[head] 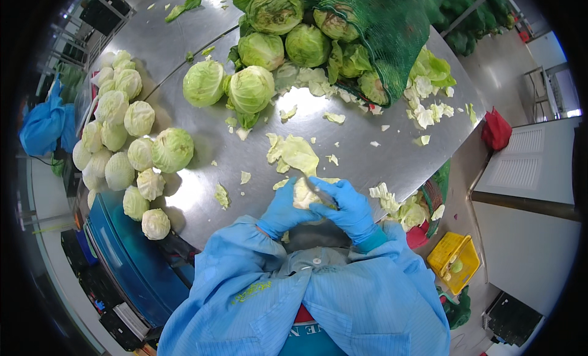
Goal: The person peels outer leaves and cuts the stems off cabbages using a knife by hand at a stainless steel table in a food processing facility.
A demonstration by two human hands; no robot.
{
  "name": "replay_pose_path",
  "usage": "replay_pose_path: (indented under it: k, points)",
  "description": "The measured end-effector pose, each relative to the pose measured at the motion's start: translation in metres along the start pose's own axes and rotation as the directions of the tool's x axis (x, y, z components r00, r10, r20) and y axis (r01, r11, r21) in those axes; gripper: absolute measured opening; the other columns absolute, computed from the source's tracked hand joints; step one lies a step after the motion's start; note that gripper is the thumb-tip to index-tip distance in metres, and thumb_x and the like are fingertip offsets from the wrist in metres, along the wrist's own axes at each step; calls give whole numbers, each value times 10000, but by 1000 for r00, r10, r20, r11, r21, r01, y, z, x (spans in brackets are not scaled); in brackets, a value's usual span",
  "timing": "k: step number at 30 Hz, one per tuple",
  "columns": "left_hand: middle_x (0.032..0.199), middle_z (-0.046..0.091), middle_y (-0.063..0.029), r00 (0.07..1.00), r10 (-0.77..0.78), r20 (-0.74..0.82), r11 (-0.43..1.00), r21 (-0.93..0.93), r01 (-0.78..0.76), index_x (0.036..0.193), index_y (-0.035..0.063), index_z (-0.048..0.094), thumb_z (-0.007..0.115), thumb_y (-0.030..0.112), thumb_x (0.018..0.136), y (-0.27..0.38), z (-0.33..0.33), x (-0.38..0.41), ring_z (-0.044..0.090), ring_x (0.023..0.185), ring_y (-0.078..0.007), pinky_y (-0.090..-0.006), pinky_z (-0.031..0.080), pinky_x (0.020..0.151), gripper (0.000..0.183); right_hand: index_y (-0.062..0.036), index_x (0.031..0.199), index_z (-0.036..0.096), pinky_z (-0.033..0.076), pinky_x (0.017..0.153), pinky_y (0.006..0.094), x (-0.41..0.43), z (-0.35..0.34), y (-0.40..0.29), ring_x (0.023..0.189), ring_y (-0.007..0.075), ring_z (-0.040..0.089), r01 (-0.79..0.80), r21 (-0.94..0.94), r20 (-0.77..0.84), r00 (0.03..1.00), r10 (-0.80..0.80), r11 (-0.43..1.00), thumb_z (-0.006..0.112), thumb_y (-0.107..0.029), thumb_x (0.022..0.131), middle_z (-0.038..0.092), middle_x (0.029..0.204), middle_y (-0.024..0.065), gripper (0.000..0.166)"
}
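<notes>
Both my hands wear blue gloves and meet over the near edge of a stainless steel table [367, 149]. My left hand [285, 209] is wrapped around the left side of a pale, trimmed cabbage head [302, 194]. In my right hand [347, 206] is a knife [317, 188], its blade lying against the cabbage's upper right side. The knife's handle is mostly hidden by my fingers. Just beyond the cabbage rests a loose pale green cabbage leaf [298, 154]. Small leaf scraps [334, 118] are scattered around it.
Several pale cabbages [112, 108] crowd the table's left side beside a blue bin [133, 255]. Green cabbages [308, 46] spill from a green mesh sack [399, 29] at the far side. Trimmed leaves [409, 213] pile at the right edge. A yellow basket [466, 264] stands on the floor.
</notes>
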State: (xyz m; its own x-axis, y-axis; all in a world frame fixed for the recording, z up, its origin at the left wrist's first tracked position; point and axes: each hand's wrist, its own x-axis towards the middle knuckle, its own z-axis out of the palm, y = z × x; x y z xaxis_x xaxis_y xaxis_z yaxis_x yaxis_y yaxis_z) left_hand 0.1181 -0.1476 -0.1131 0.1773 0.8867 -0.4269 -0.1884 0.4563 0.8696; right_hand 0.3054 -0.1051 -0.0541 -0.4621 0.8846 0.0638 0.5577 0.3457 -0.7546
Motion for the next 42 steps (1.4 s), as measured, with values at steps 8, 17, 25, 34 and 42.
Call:
replay_pose_path:
  k: [8,17,25,34,42]
  points:
    - [1262,546,-166,996,49,-79,982,189,-33,1352,-54,383,915,220,558,8,3,-4,552,1157,-256,-365,448,993,994,-188,1070,692,503,618,324,-21,1,24,731,214,622,111,89,-204,975,-91,990,720,-180,816,639,918,57,255]
    - [1283,537,-164,995,37,-97,996,87,-29,1359,-51,372,924,205,563,7,7,-7,541,1179,-241,-346,444,999,1001,-69,1152,652,486,760,271,-20,-6,33,834,110,562,-396,327,25,911,411,858,786,-237,804,634,1084,64,409]
    - [1311,522,-137,998,13,-57,999,-48,-16,1391,-30,345,906,152,595,-7,-4,-6,521,1211,-232,-352,435,1024,991,3,1091,645,499,856,285,-23,10,58,976,145,625,-459,400,272,886,376,793,801,-204,791,659,1057,125,397]
    - [1336,511,-113,1000,-5,-24,931,-364,-4,1412,-13,332,864,77,623,5,-18,-34,515,1231,-216,-356,429,1043,956,-10,1031,632,517,767,274,-27,-25,88,903,144,642,-424,528,69,885,461,735,709,-84,858,689,1045,109,204]
    - [1331,470,-160,880,249,-404,963,5,-270,1404,-43,291,915,119,580,-22,14,-41,508,1219,-257,-373,442,1038,1046,-45,1206,641,507,731,269,-18,17,40,796,105,616,-419,343,-7,894,448,841,727,-272,862,699,919,73,421]
